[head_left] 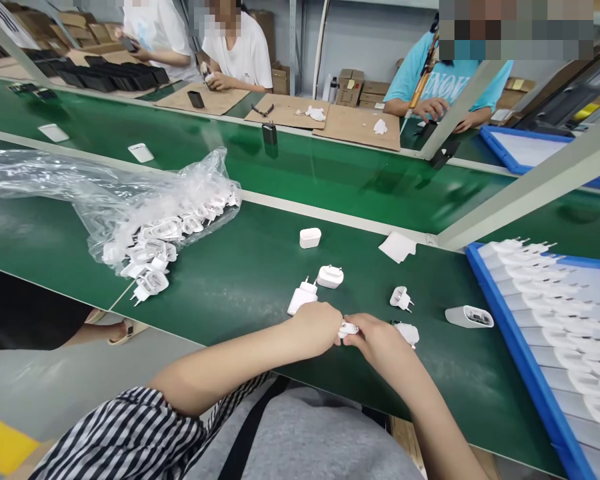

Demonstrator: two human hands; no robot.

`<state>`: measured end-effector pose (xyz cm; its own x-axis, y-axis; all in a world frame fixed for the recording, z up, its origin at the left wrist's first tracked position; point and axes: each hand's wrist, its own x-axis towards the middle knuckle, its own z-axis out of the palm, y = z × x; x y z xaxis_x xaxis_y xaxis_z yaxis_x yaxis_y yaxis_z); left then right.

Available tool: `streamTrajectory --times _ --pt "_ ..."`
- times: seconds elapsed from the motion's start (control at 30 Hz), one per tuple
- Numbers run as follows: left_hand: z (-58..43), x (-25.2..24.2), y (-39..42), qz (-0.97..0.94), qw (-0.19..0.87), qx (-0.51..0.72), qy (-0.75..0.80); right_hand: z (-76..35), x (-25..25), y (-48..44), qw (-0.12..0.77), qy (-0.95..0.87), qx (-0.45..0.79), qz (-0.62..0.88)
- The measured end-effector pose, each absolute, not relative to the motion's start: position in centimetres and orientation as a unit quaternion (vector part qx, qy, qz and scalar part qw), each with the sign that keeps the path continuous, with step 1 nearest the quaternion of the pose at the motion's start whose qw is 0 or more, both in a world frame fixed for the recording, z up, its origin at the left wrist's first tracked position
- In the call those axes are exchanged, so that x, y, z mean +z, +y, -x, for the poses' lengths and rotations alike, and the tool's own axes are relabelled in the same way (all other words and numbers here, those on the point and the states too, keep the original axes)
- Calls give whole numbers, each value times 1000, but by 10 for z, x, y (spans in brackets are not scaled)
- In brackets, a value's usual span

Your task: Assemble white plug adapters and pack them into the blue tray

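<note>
My left hand and my right hand meet near the bench's front edge, fingers pinched around a small white charger part. Fingers cover much of that part. Just beyond my left hand lies a white plug charger with two pins pointing away. Touching or close to it is another white charger piece with pins. A white charger housing sits farther back. To the right of my right hand are a loose plug cap and a white piece, partly hidden by the hand.
At left a clear plastic bag spills many white plug caps. An open-ended housing lies beside a blue-rimmed tray with rows of chargers. White paper or cloth lies near a metal post. Co-workers sit across the green conveyor.
</note>
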<state>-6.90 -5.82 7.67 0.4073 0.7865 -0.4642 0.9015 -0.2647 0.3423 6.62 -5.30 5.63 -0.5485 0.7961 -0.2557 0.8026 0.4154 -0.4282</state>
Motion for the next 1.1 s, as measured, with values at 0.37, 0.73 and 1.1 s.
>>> streamTrajectory --times 0.37,0.73,1.1 --pt "127 50 -71 -645 298 19 704 -46 36 -49 -209 786 -247 -526" --pt "126 42 -83 -624 409 141 651 -31 21 -36 -288 735 -298 -537" --pt "115 13 -68 -668 268 234 654 -39 21 -18 -464 554 -432 -539"
